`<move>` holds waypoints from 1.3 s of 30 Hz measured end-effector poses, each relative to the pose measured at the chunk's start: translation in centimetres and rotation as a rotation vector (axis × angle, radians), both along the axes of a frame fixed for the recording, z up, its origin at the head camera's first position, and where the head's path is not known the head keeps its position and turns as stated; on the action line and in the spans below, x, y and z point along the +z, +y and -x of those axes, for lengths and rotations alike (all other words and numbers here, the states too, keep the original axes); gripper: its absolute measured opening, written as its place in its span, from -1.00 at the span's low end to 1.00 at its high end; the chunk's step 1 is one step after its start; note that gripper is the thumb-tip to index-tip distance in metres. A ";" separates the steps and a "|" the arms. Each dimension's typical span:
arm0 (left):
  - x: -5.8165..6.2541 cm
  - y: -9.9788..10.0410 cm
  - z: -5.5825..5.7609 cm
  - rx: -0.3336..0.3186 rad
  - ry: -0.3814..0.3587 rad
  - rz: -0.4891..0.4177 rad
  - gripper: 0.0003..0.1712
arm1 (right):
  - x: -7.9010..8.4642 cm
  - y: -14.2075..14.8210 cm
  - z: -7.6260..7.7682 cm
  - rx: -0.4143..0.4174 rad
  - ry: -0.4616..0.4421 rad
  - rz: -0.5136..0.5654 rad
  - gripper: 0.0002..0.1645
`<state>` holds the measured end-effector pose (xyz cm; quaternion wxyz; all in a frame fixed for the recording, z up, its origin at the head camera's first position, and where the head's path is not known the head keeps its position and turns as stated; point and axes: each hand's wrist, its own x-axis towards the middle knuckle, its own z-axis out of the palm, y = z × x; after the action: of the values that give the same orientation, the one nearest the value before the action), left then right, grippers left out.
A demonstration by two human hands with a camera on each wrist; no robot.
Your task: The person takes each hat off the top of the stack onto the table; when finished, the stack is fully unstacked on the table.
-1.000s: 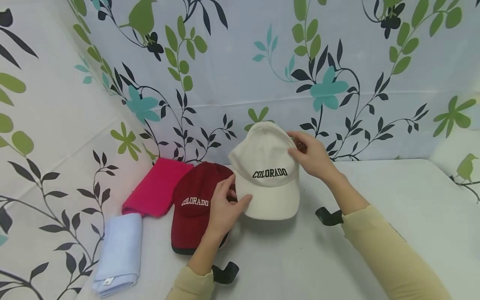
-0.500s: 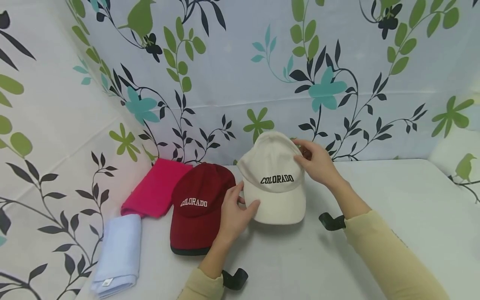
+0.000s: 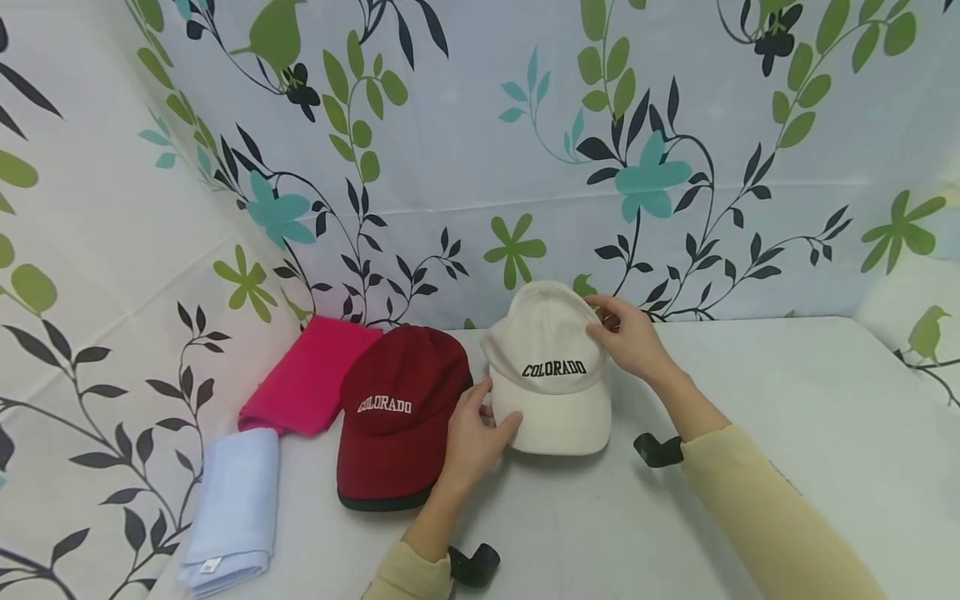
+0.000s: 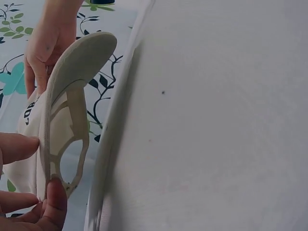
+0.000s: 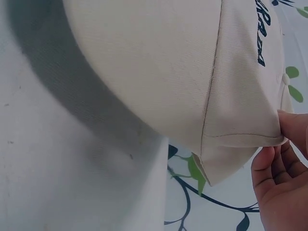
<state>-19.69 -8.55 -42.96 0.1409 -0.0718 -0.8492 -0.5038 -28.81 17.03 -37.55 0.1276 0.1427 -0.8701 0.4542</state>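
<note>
A cream baseball cap (image 3: 551,417) with black COLORADO lettering is held between both hands, its brim toward the front. My left hand (image 3: 476,437) pinches the brim's left edge; in the left wrist view the fingers (image 4: 19,147) lie on one face and the thumb on the other. At the cap's right side, my right hand (image 3: 630,337) pinches the crown's edge, fingers tucked behind. The right wrist view shows the brim (image 5: 139,57) casting a shadow on the white surface. Just left of my left hand lies a dark red baseball cap (image 3: 397,450) with white COLORADO lettering.
A folded bright pink cloth (image 3: 311,379) lies behind the red cap, partly covered by it. Nearer the front left is a folded light blue cloth (image 3: 234,508). A patterned curtain (image 3: 450,150) rises along the back of the white table (image 3: 810,433) and on the left.
Both hands have brought the cream cap down and to the right, out from over the red cap's edge. The cap's tilt has straightened, and both hands keep their grip.
</note>
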 end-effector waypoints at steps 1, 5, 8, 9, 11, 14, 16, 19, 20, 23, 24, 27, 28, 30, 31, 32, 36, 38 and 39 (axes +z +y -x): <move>0.0 0.0 0.0 -0.003 -0.006 0.007 -0.28 | -0.1 0.0 0.1 -0.003 -0.003 0.003 -0.50; -0.2 0.0 -0.1 -0.016 -0.020 0.033 -0.26 | -0.6 -0.2 0.2 -0.015 -0.026 0.000 -0.49; -0.4 -0.1 -0.3 -0.018 -0.030 0.042 -0.25 | -1.0 -0.2 0.3 -0.018 -0.050 -0.002 -0.48; -0.4 -0.1 -0.3 -0.019 -0.036 0.045 -0.25 | -1.1 -0.2 0.3 -0.015 -0.053 0.001 -0.48; -0.5 -0.1 -0.4 -0.019 -0.046 0.053 -0.25 | -1.4 -0.3 0.3 -0.012 -0.060 0.007 -0.48; -0.5 -0.2 -0.5 -0.019 -0.071 0.059 -0.25 | -1.8 -0.3 0.3 -0.006 -0.068 0.013 -0.47; -0.5 -0.2 -0.5 -0.022 -0.094 0.062 -0.24 | -2.0 -0.3 0.3 -0.005 -0.074 0.016 -0.47; -0.4 -0.2 -0.6 -0.025 -0.119 0.067 -0.22 | -2.3 -0.3 0.3 -0.002 -0.081 0.019 -0.48; -0.4 -0.2 -0.7 -0.027 -0.123 0.069 -0.22 | -2.3 -0.3 0.3 -0.003 -0.080 0.018 -0.48; -0.4 -0.2 -0.8 -0.029 -0.129 0.071 -0.21 | -2.4 -0.4 0.3 -0.002 -0.078 0.019 -0.48; -0.4 -0.2 -0.8 -0.030 -0.131 0.072 -0.21 | -2.5 -0.4 0.3 -0.001 -0.079 0.019 -0.48; -0.3 -0.3 -0.9 -0.034 -0.144 0.076 -0.20 | -2.6 -0.4 0.2 0.002 -0.086 0.017 -0.46; -0.3 -0.3 -1.0 -0.037 -0.149 0.074 -0.20 | -2.6 -0.4 0.3 0.003 -0.088 0.014 -0.46; -0.2 -0.4 -1.1 -0.043 -0.164 0.070 -0.20 | -2.8 -0.3 0.3 0.006 -0.089 0.008 -0.46; -0.2 -0.5 -1.2 -0.045 -0.169 0.070 -0.21 | -2.8 -0.3 0.2 0.005 -0.087 0.003 -0.46; -0.2 -0.6 -1.2 -0.046 -0.174 0.070 -0.21 | -2.8 -0.3 0.3 0.004 -0.087 -0.002 -0.46; 0.0 -0.7 -1.3 -0.042 -0.185 0.074 -0.21 | -2.9 -0.2 0.3 0.007 -0.083 -0.008 -0.46; 0.0 -0.7 -1.3 -0.041 -0.190 0.077 -0.22 | -2.9 -0.2 0.3 0.010 -0.083 -0.010 -0.45; 0.1 -0.8 -1.3 -0.040 -0.193 0.077 -0.22 | -2.9 -0.2 0.2 0.011 -0.086 -0.008 -0.45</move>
<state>-18.37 -9.31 -42.85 0.0452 -0.0453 -0.8761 -0.4779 -29.05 16.80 -40.41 0.0868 0.1283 -0.8759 0.4570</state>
